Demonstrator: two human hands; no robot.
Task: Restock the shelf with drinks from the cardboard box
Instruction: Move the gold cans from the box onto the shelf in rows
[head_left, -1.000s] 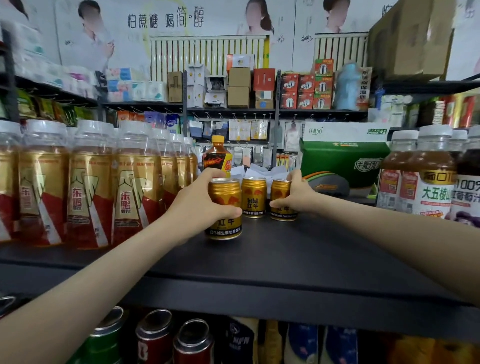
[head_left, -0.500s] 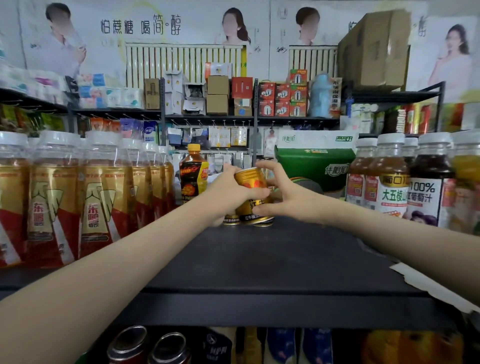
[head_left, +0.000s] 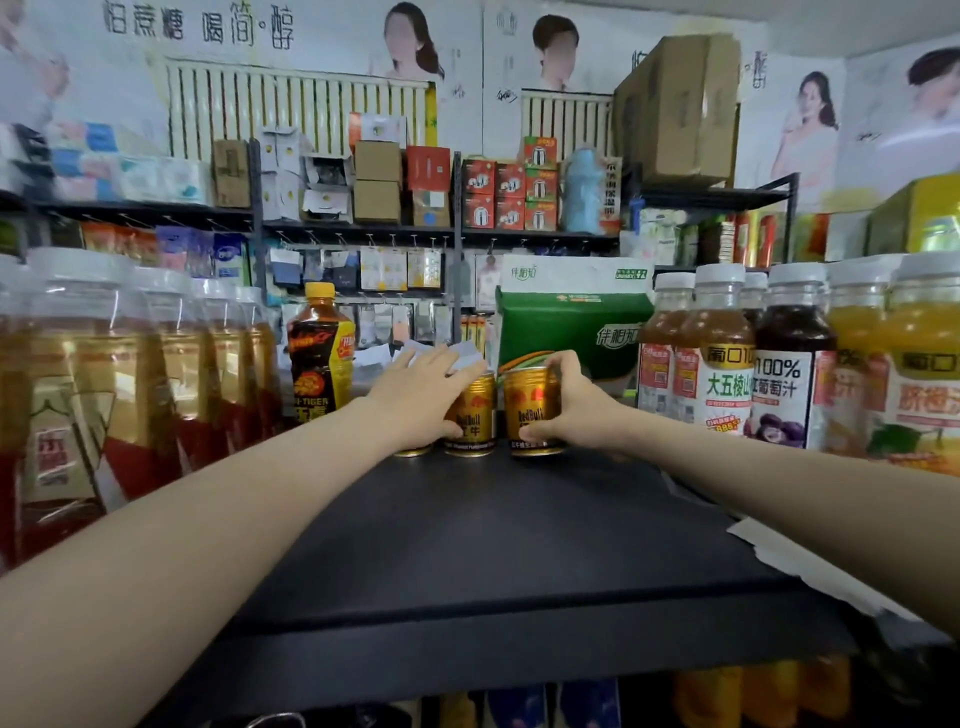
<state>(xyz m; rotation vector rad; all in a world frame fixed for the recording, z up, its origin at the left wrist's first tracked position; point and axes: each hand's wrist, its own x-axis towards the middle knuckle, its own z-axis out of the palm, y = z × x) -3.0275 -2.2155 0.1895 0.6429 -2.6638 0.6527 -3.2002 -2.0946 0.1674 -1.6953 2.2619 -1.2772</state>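
While both hands reach to the back of the black shelf (head_left: 493, 545), 3 gold Red Bull cans stand upright in a row there, between the Hi-Tiger bottle (head_left: 321, 353) and the juice bottles (head_left: 727, 364).

Right hand (head_left: 566, 410): fingers wrapped round the right can (head_left: 524, 405), thumb low on its front; firmly clamped.

Left hand (head_left: 415, 400): fingers laid over the top of the middle can (head_left: 475, 415), thumb pressed on its front, so it pinches that can. The palm hides the left can (head_left: 413, 451) except for its base rim.

Middle and right cans sit just beside each other with a thin gap. Left and middle bases look to be touching; not certain. The supply cardboard box cannot be picked out in this view.

Judged step: seating and squaring the back row.

Notes for doing it well:
- Get each base flat on the shelf before letting go.
- Slide, not lift, to close the gap.
- Keep the Red Bull labels facing front, as the 2 visible ones do.
- The green carton (head_left: 571, 322) stands close behind; push no deeper.
- Release 1 hand at a time, fingers opening away from the neighbouring can.
- Left wrist passes over the hidden can; draw it back high to avoid tipping it.
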